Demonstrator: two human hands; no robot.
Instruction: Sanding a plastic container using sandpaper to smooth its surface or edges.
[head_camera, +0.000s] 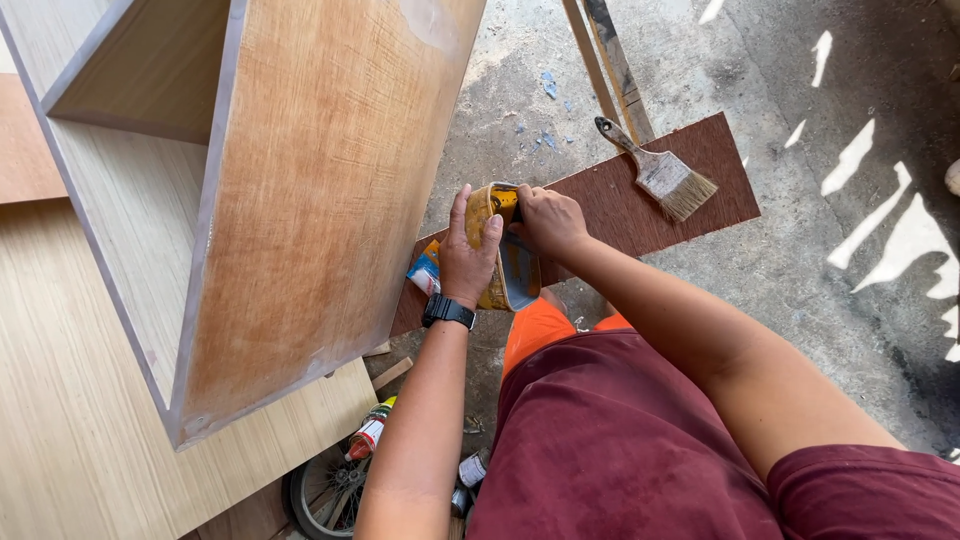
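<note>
1. Your left hand (468, 255) is wrapped around the side of a yellow tin (505, 262), fingers curled over its upper rim and thumb pressed on the near side; a black watch (447, 312) sits on that wrist.
2. Your right hand (548, 220) is closed on the top end of the same tin, knuckles up (whether it grips a lid or the rim itself cannot be told).
3. The tin is held tilted on its side above the near-left end of a dark red board (640, 200) that lies flat on the concrete floor (800, 260).
4. A small blue and white packet (424, 270) lies just beside the tin, under your left thumb side, at the board's left edge.
5. A paintbrush (660, 172) rests on the far end of the board, bristles pointing right and down, well apart from both hands.
6. To your left, the wooden cabinet (320, 200) stands close: its brown side panel ends just left of your left hand, so room on that side is tight.
7. Open floor lies to the right of the board and beyond it.
8. Below your left forearm, a small glue bottle (368, 432) lies at the cabinet's lower edge beside a wheel (322, 495).
</note>
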